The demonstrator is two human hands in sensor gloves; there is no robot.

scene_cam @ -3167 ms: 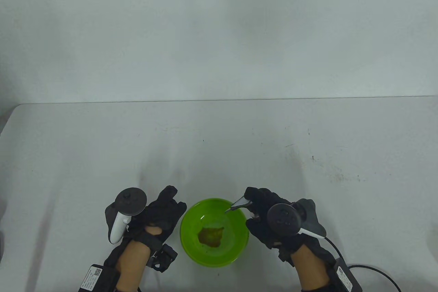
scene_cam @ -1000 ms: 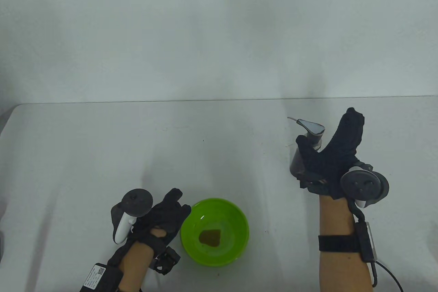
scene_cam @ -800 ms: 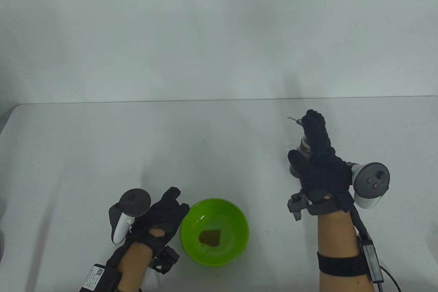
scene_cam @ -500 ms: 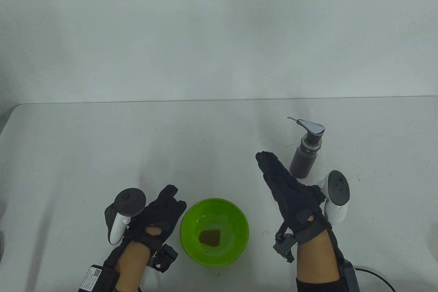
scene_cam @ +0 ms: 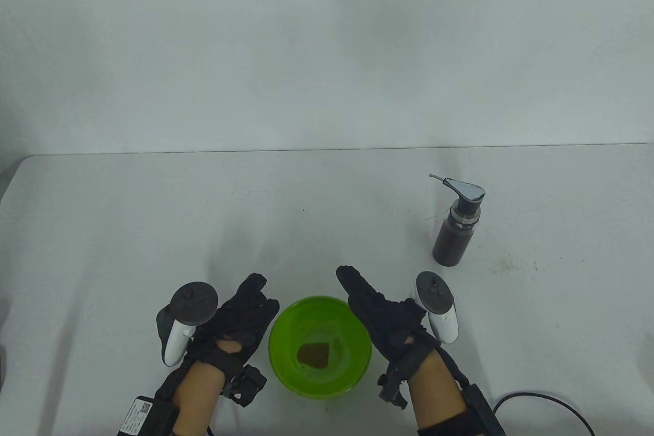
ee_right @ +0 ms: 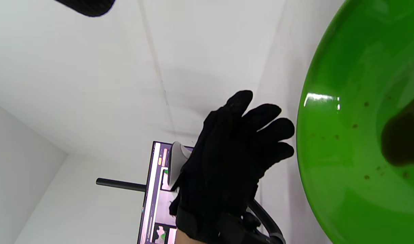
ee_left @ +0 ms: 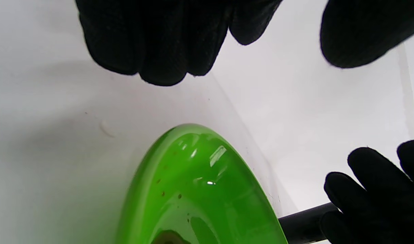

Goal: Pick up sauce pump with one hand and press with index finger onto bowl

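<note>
The green bowl [scene_cam: 350, 336] sits near the table's front edge with a brown puddle of sauce [scene_cam: 312, 354] in it. The dark sauce pump bottle [scene_cam: 454, 231] stands upright on its own at the right, well behind the bowl, with its nozzle pointing left. My left hand [scene_cam: 255, 298] lies open and empty beside the bowl's left rim. My right hand [scene_cam: 357, 288] is open and empty at the bowl's right rim, fingers stretched forward. The left wrist view shows my left fingers [ee_left: 152, 40] above the bowl [ee_left: 193, 176]. The right wrist view shows the bowl [ee_right: 335, 152] and my left hand [ee_right: 234, 159].
A black cable [scene_cam: 536, 397] trails from my right forearm at the front right. The table's back edge [scene_cam: 327, 151] meets a white wall. Faint stains [scene_cam: 511, 265] mark the table to the right of the bottle.
My right hand carried the pump from over the bowl to the right rear, set it down, let go, and came back to the bowl's right rim. The left hand barely moved.
</note>
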